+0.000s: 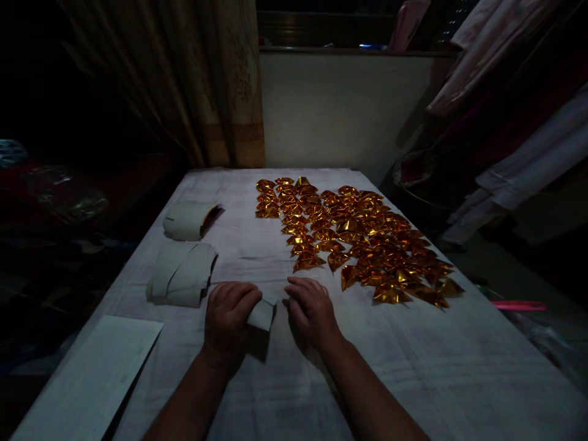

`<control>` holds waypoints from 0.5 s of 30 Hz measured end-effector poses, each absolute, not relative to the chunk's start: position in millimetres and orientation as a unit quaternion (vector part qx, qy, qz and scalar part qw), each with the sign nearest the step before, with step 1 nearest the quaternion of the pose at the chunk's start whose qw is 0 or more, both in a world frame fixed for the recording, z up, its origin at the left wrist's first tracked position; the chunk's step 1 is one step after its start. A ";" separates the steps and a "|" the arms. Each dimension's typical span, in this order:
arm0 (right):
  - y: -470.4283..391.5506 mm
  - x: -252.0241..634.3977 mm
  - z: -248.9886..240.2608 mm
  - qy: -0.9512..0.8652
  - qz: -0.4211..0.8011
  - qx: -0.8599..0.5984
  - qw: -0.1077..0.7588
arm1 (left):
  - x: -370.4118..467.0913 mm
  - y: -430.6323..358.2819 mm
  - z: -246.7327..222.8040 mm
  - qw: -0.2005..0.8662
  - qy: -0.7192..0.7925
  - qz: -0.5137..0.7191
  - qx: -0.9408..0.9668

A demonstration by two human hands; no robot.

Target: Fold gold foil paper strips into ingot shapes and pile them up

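My left hand (231,315) is closed around a small pale folded piece of paper (261,315), which sticks out to the right of the thumb above the cloth. My right hand (312,311) rests on the cloth-covered table (285,392) a little to the right, its fingers bent toward the paper but apart from it; whether something small lies under them is hidden. Beyond and to the right of my right hand lie several shiny gold folded pieces (349,225) in uneven rows.
Two curved stacks of pale paper, a rear one (186,220) and a nearer one (179,274), lie at the left. A flat pale sheet (92,373) is at the near left. Behind hangs a curtain (220,79); clothes (533,159) hang at the right.
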State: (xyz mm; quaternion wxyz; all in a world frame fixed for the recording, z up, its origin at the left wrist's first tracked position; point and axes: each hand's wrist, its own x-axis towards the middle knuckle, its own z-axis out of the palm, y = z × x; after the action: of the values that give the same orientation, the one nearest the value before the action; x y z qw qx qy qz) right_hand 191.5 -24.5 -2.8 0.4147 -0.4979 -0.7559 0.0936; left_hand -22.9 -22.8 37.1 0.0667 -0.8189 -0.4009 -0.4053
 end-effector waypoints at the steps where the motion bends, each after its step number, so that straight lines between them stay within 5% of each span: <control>1: -24.6 191.5 -1.9 -0.753 0.099 -0.500 0.416 | -23.0 -22.2 36.3 0.070 -0.398 -0.404 -0.821; 10: -29.8 186.0 2.0 -0.757 0.158 -0.521 0.361 | -22.2 -25.3 29.5 0.046 -0.407 -0.409 -0.815; 15: -27.9 185.4 1.0 -0.745 0.167 -0.471 0.443 | -19.6 -27.9 28.2 0.006 -0.381 -0.386 -0.840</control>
State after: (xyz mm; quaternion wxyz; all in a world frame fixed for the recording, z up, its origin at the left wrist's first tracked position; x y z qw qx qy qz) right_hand 185.4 -27.9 1.0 0.4426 -0.4707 -0.7447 0.1674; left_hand -19.6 -27.9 28.2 0.0058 -0.8401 -0.3807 -0.3864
